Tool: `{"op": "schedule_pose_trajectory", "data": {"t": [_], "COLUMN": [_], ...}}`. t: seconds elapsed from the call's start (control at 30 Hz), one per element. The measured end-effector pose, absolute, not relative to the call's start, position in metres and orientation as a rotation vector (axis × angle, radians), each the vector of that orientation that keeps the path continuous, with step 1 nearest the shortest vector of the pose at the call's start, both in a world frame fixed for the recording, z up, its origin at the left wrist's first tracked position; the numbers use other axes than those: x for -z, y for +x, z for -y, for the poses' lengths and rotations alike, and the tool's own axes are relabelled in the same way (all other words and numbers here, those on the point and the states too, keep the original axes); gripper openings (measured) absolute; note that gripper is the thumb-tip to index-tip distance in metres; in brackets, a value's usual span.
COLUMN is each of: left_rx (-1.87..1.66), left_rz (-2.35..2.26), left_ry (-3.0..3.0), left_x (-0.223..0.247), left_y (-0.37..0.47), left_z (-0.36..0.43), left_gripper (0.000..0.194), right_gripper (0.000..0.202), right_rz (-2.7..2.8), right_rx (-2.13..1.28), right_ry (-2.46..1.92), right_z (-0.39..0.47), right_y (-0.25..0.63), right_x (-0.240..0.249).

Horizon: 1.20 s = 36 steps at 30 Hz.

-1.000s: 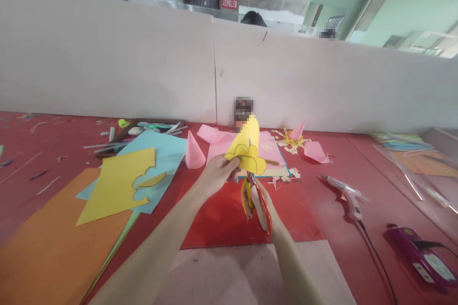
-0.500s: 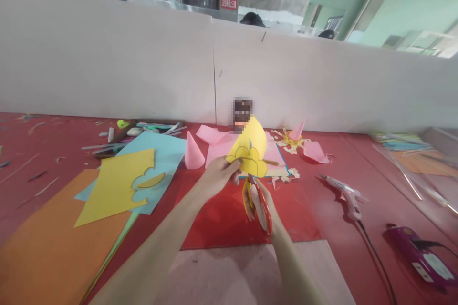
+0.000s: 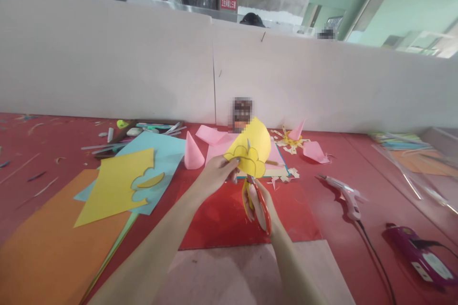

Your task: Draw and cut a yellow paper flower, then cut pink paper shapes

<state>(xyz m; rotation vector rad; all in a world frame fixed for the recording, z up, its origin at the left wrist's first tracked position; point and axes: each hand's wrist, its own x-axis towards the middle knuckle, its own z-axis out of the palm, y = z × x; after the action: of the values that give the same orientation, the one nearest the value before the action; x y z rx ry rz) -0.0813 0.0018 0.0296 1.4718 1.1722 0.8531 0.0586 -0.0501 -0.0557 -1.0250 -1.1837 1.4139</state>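
Between thumb and fingers, my left hand [image 3: 222,171] pinches a piece of yellow paper [image 3: 252,159] with a scalloped, petal-like outline drawn in dark line. Red-handled scissors [image 3: 265,214] are gripped in my right hand [image 3: 253,200], below the paper. One blade tip shows above the petals, so the blades straddle the sheet. Behind the petals a wider yellow part stands up and curls over. A pink paper cone [image 3: 193,151] stands left of the paper, and pink sheets [image 3: 218,147] lie behind it.
A cut yellow sheet [image 3: 114,186] overlaps blue paper [image 3: 168,152] and orange paper [image 3: 53,238] at left. On the right lie a glue gun [image 3: 345,193] with its cord and a purple device [image 3: 420,252]. A white partition [image 3: 143,66] closes off the back.
The yellow paper has shifted slightly; its upper part spreads a little further right, and the scissors have moved marginally left. Both hands keep their hold.
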Motion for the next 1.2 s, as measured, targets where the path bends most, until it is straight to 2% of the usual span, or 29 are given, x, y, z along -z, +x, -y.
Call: {"op": "schedule_pose_trajectory", "data": {"t": [1.2], "left_rx": [-0.984], "left_rz": [-1.281], "left_ry": [1.711], "left_x": [-0.0283], "left_y": [-0.0850], "left_z": [0.0002], "left_gripper": [0.034], "right_gripper": [0.038], "right_rz": [1.155], "right_rx": [-1.448], "right_ry": [-0.967], "right_z": [0.0498], "right_y": [0.0578], "right_x": [0.0554]}}
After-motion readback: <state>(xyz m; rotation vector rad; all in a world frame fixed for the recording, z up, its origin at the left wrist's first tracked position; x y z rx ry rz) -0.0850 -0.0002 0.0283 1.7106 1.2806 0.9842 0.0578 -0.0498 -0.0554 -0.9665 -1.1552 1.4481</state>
